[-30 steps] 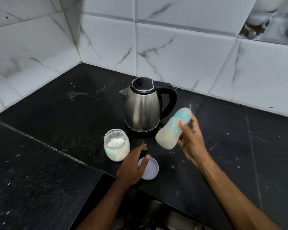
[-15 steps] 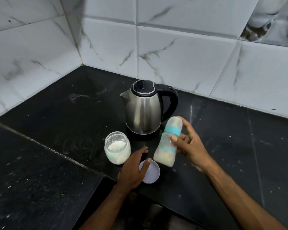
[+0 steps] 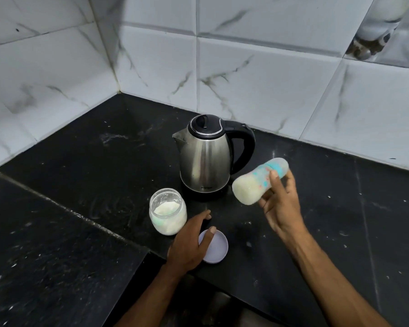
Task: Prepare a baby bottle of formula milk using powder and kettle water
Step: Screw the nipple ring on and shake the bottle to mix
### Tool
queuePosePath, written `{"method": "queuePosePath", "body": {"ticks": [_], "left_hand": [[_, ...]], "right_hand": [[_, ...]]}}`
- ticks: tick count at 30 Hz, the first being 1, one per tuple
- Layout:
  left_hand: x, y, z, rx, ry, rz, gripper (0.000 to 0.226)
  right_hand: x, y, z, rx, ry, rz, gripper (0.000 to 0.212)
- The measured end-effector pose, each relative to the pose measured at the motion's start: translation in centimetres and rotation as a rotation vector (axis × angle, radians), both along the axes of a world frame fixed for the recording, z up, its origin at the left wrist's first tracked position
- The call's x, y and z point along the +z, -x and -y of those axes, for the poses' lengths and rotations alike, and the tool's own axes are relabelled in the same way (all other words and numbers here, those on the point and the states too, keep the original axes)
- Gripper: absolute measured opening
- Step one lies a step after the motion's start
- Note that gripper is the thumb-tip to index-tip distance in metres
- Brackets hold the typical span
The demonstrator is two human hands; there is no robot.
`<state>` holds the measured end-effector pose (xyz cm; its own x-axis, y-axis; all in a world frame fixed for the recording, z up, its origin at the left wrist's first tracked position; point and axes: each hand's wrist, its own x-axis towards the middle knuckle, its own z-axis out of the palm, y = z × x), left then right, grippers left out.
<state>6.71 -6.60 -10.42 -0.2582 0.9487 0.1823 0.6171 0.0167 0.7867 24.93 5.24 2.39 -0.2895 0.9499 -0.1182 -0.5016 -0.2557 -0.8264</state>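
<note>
The right hand [image 3: 282, 206] grips the baby bottle [image 3: 260, 181], tilted and blurred, above the dark surface [image 3: 80, 232] at four o'clock from the kettle [image 3: 206, 156]. The left hand [image 3: 190, 241] lies loosely spread, holding nothing, fingers on the round lid [image 3: 219, 246]. The open powder jar [image 3: 167, 211] stands at seven o'clock from the kettle.

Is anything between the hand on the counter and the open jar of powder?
Nothing visible. The left hand rests on the counter with its fingers on the purple lid, right beside the powder jar; only bare counter lies between them.
</note>
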Motion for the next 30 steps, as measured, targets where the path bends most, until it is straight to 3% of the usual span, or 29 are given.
{"method": "queuePosePath", "body": {"ticks": [2,5,9,11,15,17,20,22,24,26,30], "left_hand": [[0.0,0.0,0.0,-0.005,-0.001,-0.004,0.062],[0.0,0.1,0.1,-0.011,-0.005,-0.012,0.063],[0.0,0.0,0.1,-0.005,-0.006,0.010,0.061],[0.0,0.0,0.1,-0.011,-0.012,0.001,0.060],[0.1,0.1,0.1,-0.014,-0.019,-0.010,0.061],[0.1,0.1,0.1,-0.011,-0.013,0.001,0.061],[0.1,0.0,0.1,-0.003,-0.014,0.013,0.061],[0.1,0.0,0.1,-0.002,-0.015,0.012,0.059],[0.0,0.2,0.0,-0.021,-0.012,0.017,0.057],[-0.1,0.2,0.1,-0.035,-0.015,0.027,0.061],[0.5,-0.2,0.2,0.006,-0.018,0.008,0.069]], "right_hand": [[0.0,0.2,1.0,0.100,-0.036,0.086,0.079],[0.1,-0.1,1.6,0.324,-0.145,0.290,0.094],[0.3,-0.1,0.1,0.051,-0.043,0.069,0.092],[0.0,0.1,0.5,0.028,-0.034,0.068,0.085],[0.0,-0.2,2.3,0.365,-0.189,0.339,0.088],[0.5,-0.2,1.7,0.269,-0.183,0.273,0.075],[0.8,0.4,0.3,0.026,-0.043,0.011,0.066],[0.3,0.6,0.7,0.075,-0.042,0.030,0.074],[-0.1,0.5,1.9,0.288,-0.098,0.199,0.086],[-0.2,0.1,2.5,0.436,-0.190,0.319,0.083],[0.4,0.7,1.4,0.133,-0.053,0.078,0.083]]}}
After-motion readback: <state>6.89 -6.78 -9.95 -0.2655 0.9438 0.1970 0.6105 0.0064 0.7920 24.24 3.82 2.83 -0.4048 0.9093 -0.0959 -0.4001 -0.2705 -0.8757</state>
